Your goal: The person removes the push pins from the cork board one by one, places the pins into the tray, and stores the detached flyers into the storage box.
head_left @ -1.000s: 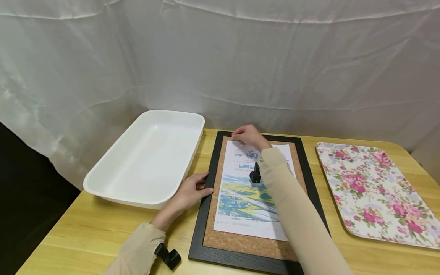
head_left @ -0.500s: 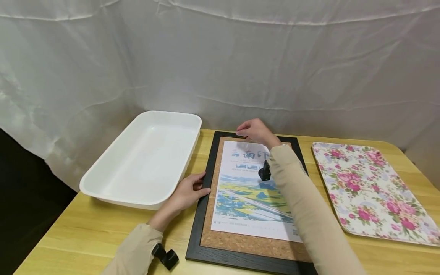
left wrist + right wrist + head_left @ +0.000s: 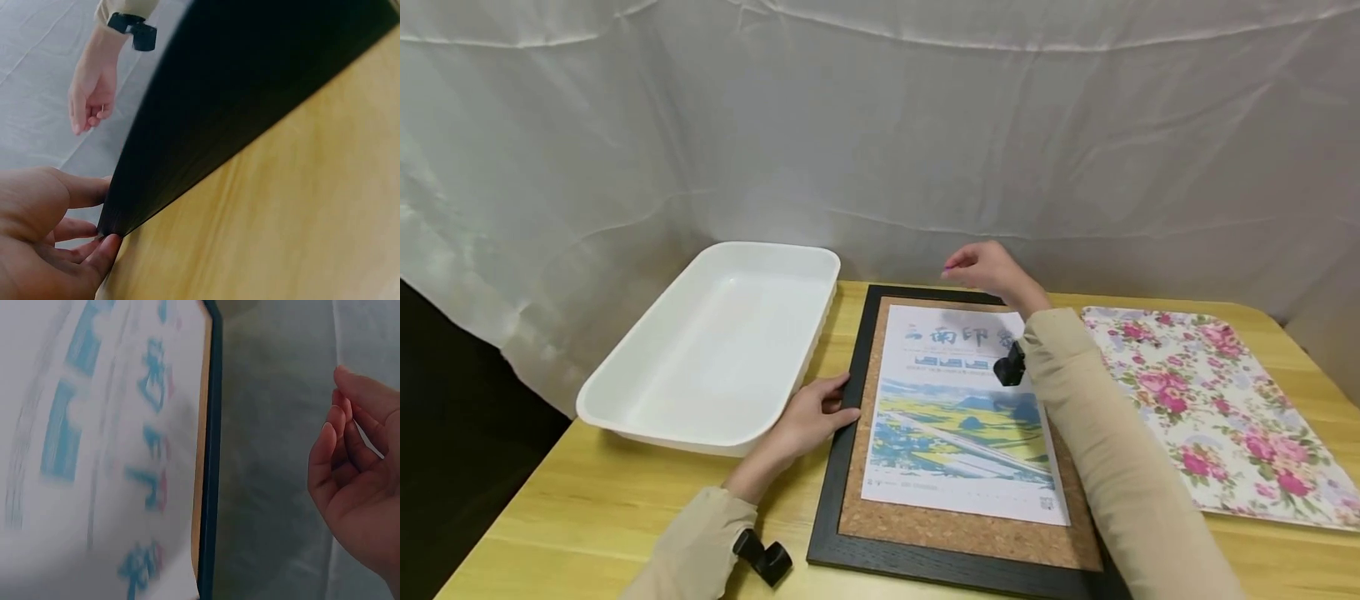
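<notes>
A black-framed cork board (image 3: 955, 543) leans in front of me with a printed landscape poster (image 3: 962, 417) lying flat on its cork. My left hand (image 3: 808, 423) grips the left side of the frame, thumb on the front; the left wrist view shows the fingertips (image 3: 109, 250) at its dark edge. Above the frame's top edge, my right hand (image 3: 991, 268) is raised, its thumb and forefinger pinching a small purple-headed pushpin (image 3: 949, 268). A thin pale shaft pokes out of that hand in the left wrist view. The right forearm overlaps the board's right side.
A deep white tray (image 3: 591, 408) stands left of the board. To the right lies a floral tray (image 3: 1232, 417), partly behind the right sleeve. The wooden table (image 3: 587, 500) ends at a pale hanging cloth (image 3: 880, 125) behind.
My right hand has lifted away from the board's top edge, moving up and to the right, and shows more of the poster. The left hand stays on the frame.
</notes>
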A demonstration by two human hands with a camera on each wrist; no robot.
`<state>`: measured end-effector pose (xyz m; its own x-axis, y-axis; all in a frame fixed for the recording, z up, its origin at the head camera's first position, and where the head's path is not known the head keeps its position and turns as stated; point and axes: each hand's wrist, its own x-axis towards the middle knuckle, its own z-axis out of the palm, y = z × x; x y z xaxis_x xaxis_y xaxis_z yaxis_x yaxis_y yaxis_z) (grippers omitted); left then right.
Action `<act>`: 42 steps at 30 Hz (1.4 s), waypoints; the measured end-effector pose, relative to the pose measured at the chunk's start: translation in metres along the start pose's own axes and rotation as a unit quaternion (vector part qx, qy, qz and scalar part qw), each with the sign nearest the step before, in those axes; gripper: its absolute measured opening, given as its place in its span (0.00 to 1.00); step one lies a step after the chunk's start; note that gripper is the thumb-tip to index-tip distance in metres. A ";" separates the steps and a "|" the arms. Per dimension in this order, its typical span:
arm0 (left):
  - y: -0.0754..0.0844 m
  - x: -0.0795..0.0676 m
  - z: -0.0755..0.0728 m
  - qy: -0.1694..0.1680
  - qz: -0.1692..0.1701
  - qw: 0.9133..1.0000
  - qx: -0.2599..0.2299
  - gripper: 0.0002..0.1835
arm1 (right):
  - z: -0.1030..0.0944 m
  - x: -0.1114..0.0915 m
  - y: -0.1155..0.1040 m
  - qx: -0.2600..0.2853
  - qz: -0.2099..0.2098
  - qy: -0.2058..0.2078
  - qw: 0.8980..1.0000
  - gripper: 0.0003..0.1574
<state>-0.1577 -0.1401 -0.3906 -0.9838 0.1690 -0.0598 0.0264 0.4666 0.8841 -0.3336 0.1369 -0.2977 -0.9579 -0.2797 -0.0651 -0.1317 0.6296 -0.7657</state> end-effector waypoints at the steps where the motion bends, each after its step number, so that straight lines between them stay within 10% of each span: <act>1: 0.000 0.000 0.000 0.001 0.000 1.000 0.000 0.33 | -0.003 -0.002 0.001 -0.006 -0.003 0.001 1.000 0.16; 42: -0.005 0.000 -0.005 0.010 -0.001 1.000 -0.002 0.33 | -0.097 -0.083 0.115 -0.091 0.043 0.016 0.995 0.27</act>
<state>-0.1593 -0.1472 -0.3930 -0.9873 0.1503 -0.0520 0.0238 0.4626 0.8863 -0.2938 0.3024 -0.3182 -0.9747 -0.1982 -0.1028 -0.0907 0.7723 -0.6287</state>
